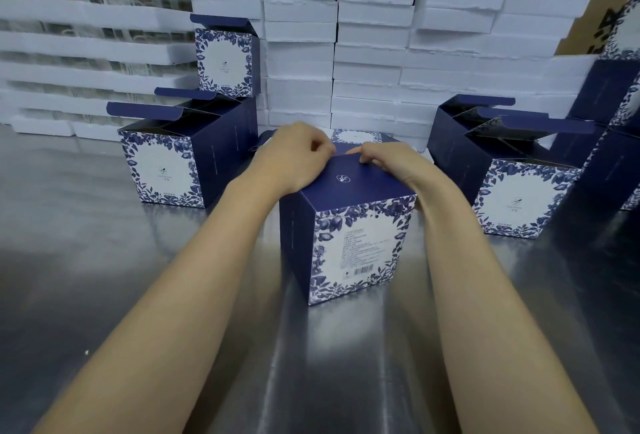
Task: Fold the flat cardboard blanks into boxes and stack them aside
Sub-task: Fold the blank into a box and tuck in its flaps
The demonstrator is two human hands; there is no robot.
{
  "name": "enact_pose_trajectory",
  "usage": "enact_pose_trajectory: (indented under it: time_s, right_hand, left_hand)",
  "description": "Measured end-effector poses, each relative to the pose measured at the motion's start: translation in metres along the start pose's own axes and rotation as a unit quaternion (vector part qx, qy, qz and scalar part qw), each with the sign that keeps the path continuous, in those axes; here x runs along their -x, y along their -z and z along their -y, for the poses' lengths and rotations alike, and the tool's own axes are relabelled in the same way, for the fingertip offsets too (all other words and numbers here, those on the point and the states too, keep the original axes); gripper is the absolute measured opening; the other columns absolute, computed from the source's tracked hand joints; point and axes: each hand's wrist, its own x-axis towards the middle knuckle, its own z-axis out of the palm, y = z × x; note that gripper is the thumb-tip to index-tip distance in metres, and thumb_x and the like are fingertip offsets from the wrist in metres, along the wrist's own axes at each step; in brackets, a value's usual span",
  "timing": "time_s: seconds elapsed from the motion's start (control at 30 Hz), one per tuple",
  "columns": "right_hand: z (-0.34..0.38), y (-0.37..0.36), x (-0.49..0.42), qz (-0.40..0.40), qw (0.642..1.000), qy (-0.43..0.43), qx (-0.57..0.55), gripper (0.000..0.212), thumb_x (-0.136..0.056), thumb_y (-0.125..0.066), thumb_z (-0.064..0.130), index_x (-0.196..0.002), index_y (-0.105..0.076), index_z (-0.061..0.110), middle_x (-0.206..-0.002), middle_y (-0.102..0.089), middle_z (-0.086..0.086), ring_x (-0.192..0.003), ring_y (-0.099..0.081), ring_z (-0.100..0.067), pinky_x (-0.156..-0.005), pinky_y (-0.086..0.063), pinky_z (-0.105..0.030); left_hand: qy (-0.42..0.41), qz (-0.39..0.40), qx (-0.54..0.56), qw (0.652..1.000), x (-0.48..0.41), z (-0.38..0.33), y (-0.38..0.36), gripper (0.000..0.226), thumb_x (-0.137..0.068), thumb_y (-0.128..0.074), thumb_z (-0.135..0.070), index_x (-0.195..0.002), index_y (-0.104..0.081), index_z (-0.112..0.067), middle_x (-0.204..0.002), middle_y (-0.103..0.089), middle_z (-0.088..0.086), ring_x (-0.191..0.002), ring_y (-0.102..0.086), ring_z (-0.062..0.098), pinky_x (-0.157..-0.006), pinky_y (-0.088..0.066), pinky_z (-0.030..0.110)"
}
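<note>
Your box (349, 236) stands upright on the table (104, 260), in the middle and close to you. Its dark lid (349, 181) lies nearly flat across the top. The weak spot is the lid's far edge, where the tuck flap has to slide inside the wall. Press down before that flap is lined up and it will probably crease or buckle outward, leaving a lid that springs open. Uneven pressure is another risk. Both forearms lean in over the box, and nothing braces it on the slick metal, so a hard shove could skid it away from you or skew the walls.

Your left hand (298, 156) is curled tight, and its thumb and forefinger seem to pinch that far edge. Your right hand (386, 162) is bent too, its fingers (367, 158) hooked down onto the same edge just beside the left. Neither hand holds anything else. How far the flap is in, you cannot tell from here, because your knuckles hide it.

Folded boxes with raised lids wait on the left (166, 163) and right (519, 194), well apart from yours. Keep your elbows off them.
</note>
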Motion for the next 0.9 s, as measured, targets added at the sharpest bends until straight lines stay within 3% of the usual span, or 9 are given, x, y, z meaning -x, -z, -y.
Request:
enact_pose_trajectory:
  time_s: [0.07,0.13,0.2,0.27,0.4,0.57,0.73,0.83,0.9]
  right_hand:
    - [0.000,0.003,-0.003,-0.037,0.999,-0.018,-0.023,0.021,-0.080,-0.057,0.013,-0.087,-0.076,0.018,-0.061,-0.057,0.006,-0.045,-0.041,-0.006,-0.040,-0.032,-0.011]
    - [0.002,0.009,-0.006,-0.051,0.996,-0.030,-0.062,0.015,-0.080,-0.059,0.004,-0.090,-0.069,0.009,-0.068,-0.052,-0.002,-0.042,-0.041,-0.006,-0.041,-0.037,-0.014]
    - [0.004,0.014,-0.005,-0.070,0.996,-0.029,-0.051,0.011,-0.080,-0.060,0.001,-0.087,-0.063,0.009,-0.065,-0.050,-0.005,-0.038,-0.047,-0.007,-0.045,-0.047,-0.014]
    - [0.005,0.017,-0.002,-0.068,0.997,-0.027,-0.035,0.010,-0.079,-0.061,0.001,-0.086,-0.063,0.008,-0.066,-0.052,-0.005,-0.039,-0.051,-0.006,-0.049,-0.051,-0.014]
    - [0.011,0.023,0.012,0.000,0.999,-0.052,0.015,0.014,-0.077,-0.067,0.007,-0.091,-0.068,0.003,-0.085,-0.054,-0.004,-0.044,-0.053,-0.001,-0.051,-0.051,-0.012]
    - [0.021,0.032,0.030,0.061,0.991,-0.040,0.113,0.022,-0.076,-0.068,0.009,-0.097,-0.069,0.000,-0.083,-0.056,-0.003,-0.041,-0.050,-0.003,-0.041,-0.041,-0.012]
    - [0.020,0.027,0.029,0.058,0.991,-0.048,0.111,0.002,-0.082,-0.067,0.011,-0.083,-0.065,0.012,-0.073,-0.054,0.000,-0.039,-0.045,-0.006,-0.038,-0.032,-0.013]
    - [0.013,0.026,0.023,0.066,0.994,-0.066,0.062,0.008,-0.082,-0.064,0.012,-0.089,-0.065,0.014,-0.088,-0.055,-0.003,-0.043,-0.046,-0.009,-0.038,-0.029,-0.014]
    - [0.009,0.024,0.019,0.065,0.995,-0.073,0.037,0.014,-0.080,-0.063,0.013,-0.094,-0.067,0.015,-0.094,-0.058,-0.003,-0.046,-0.046,-0.010,-0.036,-0.029,-0.015]
  left_hand:
    - [0.018,-0.085,-0.058,0.994,0.001,0.001,0.005,0.025,-0.095,-0.045,-0.026,-0.096,-0.069,-0.022,-0.099,-0.068,-0.003,-0.096,-0.060,0.025,-0.070,-0.042,0.033]
    - [0.037,-0.106,-0.058,0.992,0.001,0.006,0.016,0.023,-0.094,-0.046,-0.024,-0.095,-0.069,-0.022,-0.099,-0.067,0.000,-0.095,-0.060,0.026,-0.073,-0.042,0.033]
    - [0.056,-0.072,-0.015,0.996,0.000,0.009,0.030,0.024,-0.094,-0.048,-0.025,-0.077,-0.063,-0.017,-0.083,-0.064,0.005,-0.080,-0.057,0.027,-0.069,-0.045,0.032]
    - [0.081,0.009,-0.028,0.996,0.001,0.005,0.038,0.032,-0.096,-0.048,-0.034,-0.073,-0.056,-0.013,-0.073,-0.055,0.006,-0.068,-0.050,0.024,-0.060,-0.037,0.028]
    - [0.106,0.142,-0.074,0.981,0.002,0.001,0.022,0.045,-0.099,-0.041,-0.047,-0.119,-0.060,-0.011,-0.116,-0.059,0.005,-0.098,-0.055,0.023,-0.076,-0.036,0.030]
    - [0.105,0.072,0.011,0.992,-0.002,0.008,0.010,0.043,-0.095,-0.053,-0.046,-0.072,-0.064,-0.011,-0.067,-0.053,0.002,-0.062,-0.047,0.020,-0.056,-0.033,0.029]
    - [0.081,0.071,0.048,0.993,-0.001,0.011,0.010,0.037,-0.087,-0.061,-0.054,-0.084,-0.075,-0.021,-0.075,-0.067,-0.001,-0.062,-0.056,0.013,-0.055,-0.040,0.025]
    - [0.076,0.075,0.041,0.994,-0.002,0.015,0.010,0.041,-0.080,-0.063,-0.063,-0.086,-0.076,-0.024,-0.081,-0.070,0.001,-0.070,-0.061,0.015,-0.063,-0.043,0.027]
    - [0.070,0.080,0.031,0.994,-0.003,0.016,0.011,0.042,-0.079,-0.063,-0.064,-0.082,-0.075,-0.024,-0.071,-0.066,-0.002,-0.064,-0.057,0.014,-0.061,-0.041,0.028]
